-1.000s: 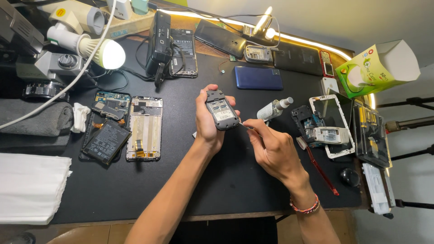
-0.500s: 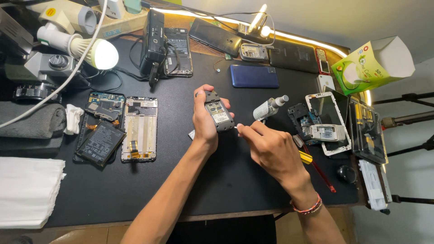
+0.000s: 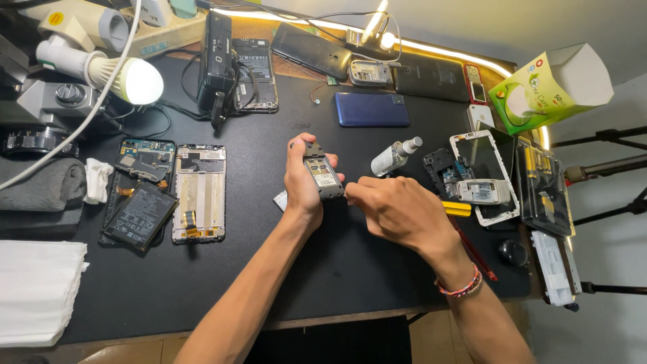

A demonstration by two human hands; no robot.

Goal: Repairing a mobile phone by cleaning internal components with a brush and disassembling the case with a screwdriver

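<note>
Black table [image 3: 323, 283] carries opened phones [image 3: 198, 192], battery [image 3: 140, 216].

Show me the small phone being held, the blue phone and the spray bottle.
Small phone [image 3: 322, 176], head view, on its open back.
Blue phone [image 3: 371, 109], head view, middle of its back cover.
Spray bottle [image 3: 391, 159], head view, on its clear body.

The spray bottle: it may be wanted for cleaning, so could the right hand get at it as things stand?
Probably yes. The spray bottle lies uncovered on the mat just beyond the right hand, with nothing between them, though that hand is busy at the small phone.
</note>
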